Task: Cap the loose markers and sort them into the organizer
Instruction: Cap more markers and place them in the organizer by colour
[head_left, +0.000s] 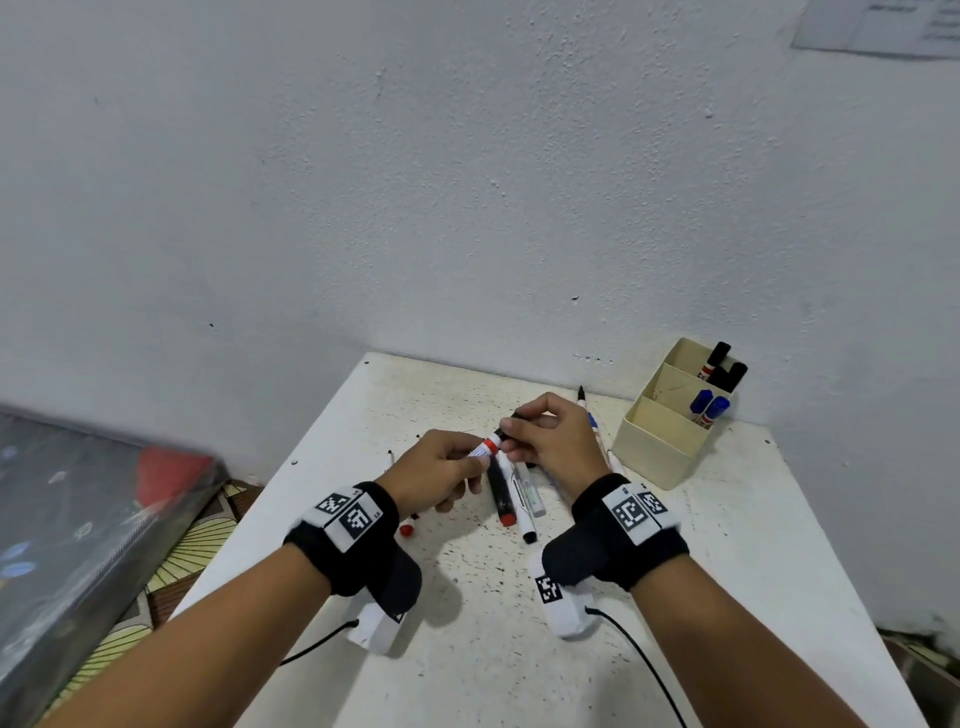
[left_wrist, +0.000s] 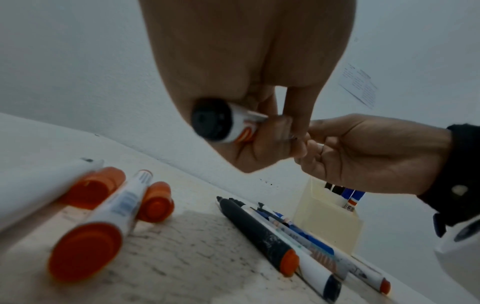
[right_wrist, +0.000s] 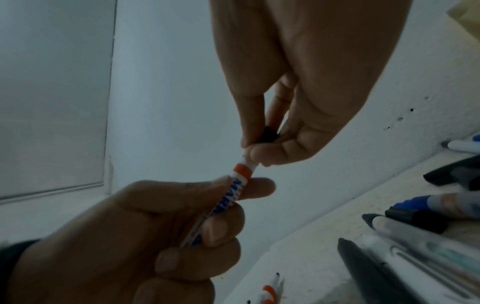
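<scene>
My left hand (head_left: 447, 467) grips a white marker (head_left: 485, 448) with a red band and a black end plug (left_wrist: 211, 120), held above the table. My right hand (head_left: 550, 436) pinches a black cap (right_wrist: 270, 134) at the marker's tip (right_wrist: 245, 171); whether the cap is fully seated is hidden by the fingers. Below the hands lie several loose markers, among them a black one with a red end (head_left: 500, 491) and a white one with a black end (head_left: 522, 514). The cream organizer (head_left: 660, 447) stands at the back right, with black markers (head_left: 724, 366) and blue markers (head_left: 709, 408) in it.
A loose red cap (head_left: 407, 530) lies near my left wrist, with red-capped markers (left_wrist: 109, 209) beside it. More markers (head_left: 597, 426) lie between my right hand and the organizer. The white table (head_left: 727, 571) meets the wall behind. A cluttered surface (head_left: 78, 519) sits off its left edge.
</scene>
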